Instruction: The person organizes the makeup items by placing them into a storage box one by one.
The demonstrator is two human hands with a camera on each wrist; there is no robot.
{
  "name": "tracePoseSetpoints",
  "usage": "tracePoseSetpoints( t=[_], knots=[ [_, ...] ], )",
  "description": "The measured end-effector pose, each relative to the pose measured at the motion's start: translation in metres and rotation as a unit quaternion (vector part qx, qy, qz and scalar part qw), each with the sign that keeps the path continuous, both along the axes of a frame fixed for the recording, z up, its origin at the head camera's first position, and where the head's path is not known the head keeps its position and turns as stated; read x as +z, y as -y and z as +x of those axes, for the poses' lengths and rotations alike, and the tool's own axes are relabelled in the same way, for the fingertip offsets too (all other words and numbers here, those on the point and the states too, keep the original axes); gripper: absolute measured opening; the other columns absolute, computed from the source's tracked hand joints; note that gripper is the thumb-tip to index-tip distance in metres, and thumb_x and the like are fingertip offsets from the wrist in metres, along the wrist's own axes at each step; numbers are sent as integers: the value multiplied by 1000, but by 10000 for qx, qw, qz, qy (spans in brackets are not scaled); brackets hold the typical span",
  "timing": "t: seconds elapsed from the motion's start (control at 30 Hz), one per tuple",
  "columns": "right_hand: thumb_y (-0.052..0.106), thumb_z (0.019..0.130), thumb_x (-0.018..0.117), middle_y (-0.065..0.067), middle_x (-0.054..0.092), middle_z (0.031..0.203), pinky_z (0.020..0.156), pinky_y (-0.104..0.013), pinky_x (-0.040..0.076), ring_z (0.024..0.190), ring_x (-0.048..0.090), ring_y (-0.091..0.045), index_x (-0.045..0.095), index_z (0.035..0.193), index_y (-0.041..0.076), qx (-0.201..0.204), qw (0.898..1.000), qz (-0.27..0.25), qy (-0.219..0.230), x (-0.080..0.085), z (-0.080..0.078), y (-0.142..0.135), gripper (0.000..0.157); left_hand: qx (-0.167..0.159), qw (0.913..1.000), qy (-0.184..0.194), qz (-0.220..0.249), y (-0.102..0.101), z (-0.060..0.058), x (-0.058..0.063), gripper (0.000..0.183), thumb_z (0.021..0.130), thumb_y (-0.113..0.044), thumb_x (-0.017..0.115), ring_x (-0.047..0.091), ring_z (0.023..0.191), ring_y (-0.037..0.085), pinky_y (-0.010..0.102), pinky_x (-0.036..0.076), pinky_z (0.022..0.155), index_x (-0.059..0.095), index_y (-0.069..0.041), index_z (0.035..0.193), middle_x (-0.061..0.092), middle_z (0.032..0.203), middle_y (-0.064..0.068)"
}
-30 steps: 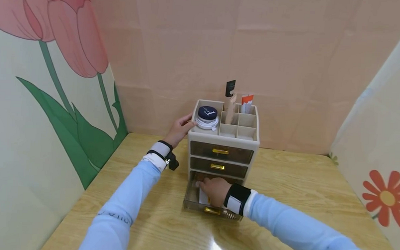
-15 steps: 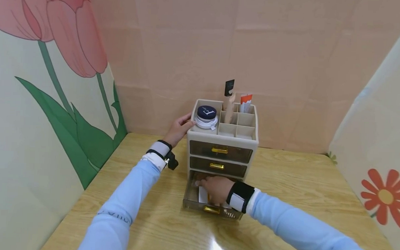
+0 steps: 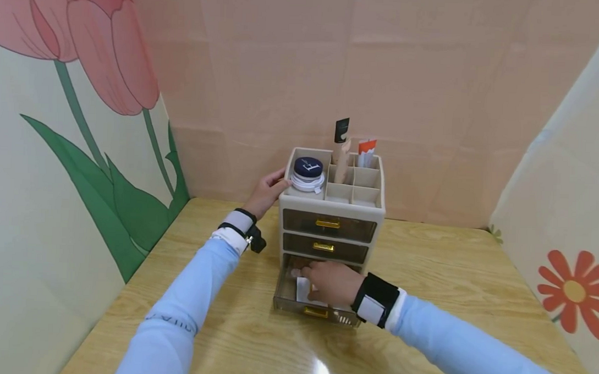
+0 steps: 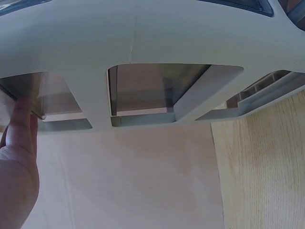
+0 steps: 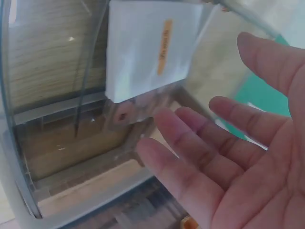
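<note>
A cream cosmetics organizer (image 3: 332, 204) stands on the table, its bottom drawer (image 3: 287, 305) pulled out. My left hand (image 3: 268, 192) rests against the organizer's upper left side, with straight fingers touching the side panel in the left wrist view. Over the pulled-out drawer is my right hand (image 3: 334, 284), its fingers spread and holding nothing in the right wrist view. A flat white box (image 5: 147, 47) with an orange label lies in that drawer, just beyond the fingertips. Part of the drawer's contents is hidden beneath the right hand.
On the organizer's top sit a dark blue round compact (image 3: 308, 166) and a white round item (image 3: 307, 183) below it. Tubes, including a beige tube (image 3: 342, 165) and an orange-and-white tube (image 3: 366, 152), stand in the small compartments. A pink wall covering (image 3: 431, 103) rises behind the table.
My right hand has shifted slightly right over the drawer, showing more of the white box. My left hand stays at the organizer's side.
</note>
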State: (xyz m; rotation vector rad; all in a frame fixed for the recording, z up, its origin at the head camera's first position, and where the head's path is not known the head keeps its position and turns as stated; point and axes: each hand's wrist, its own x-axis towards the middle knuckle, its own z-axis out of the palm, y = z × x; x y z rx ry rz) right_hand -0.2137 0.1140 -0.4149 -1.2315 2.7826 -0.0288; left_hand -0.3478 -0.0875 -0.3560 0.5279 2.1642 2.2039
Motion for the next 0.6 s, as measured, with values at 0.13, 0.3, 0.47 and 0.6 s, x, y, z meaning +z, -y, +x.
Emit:
tracePoseSetpoints(
  t=[0.13, 0.3, 0.47, 0.6],
  knots=[
    [30, 83, 77, -2, 64, 95, 65, -29, 51, 78, 59, -13, 61, 128, 11, 94, 9996, -54, -242, 7, 12, 0, 52, 22, 10000, 0, -28, -1, 2, 1, 49, 97, -16, 57, 55, 116, 25, 36, 50, 91, 47, -8, 144, 51, 139, 14],
    [31, 82, 78, -8, 65, 111, 61, -27, 52, 83, 63, -14, 64, 121, 10, 155, 9979, 104, -626, 12, 32, 3, 47, 56, 10000, 14, -20, -1, 4, 1, 49, 97, -16, 56, 55, 116, 24, 35, 50, 91, 47, -8, 144, 51, 140, 13],
    [20, 81, 79, -2, 63, 92, 51, -25, 47, 73, 59, -11, 66, 103, 12, 214, 9958, 55, -890, 9, 53, 7, 27, -6, 9996, -239, 127, -2, 4, 1, 48, 97, -9, 55, 54, 116, 23, 31, 50, 90, 46, -4, 144, 50, 141, 15],
    [12, 79, 75, 2, 55, 79, 43, -22, 38, 65, 52, -8, 65, 93, 12, 333, 9925, -133, -1167, 0, 68, 7, 18, -70, 9993, -318, 193, -2, 3, 0, 48, 97, -8, 54, 54, 116, 22, 29, 50, 89, 45, -3, 144, 49, 142, 16]
  ],
)
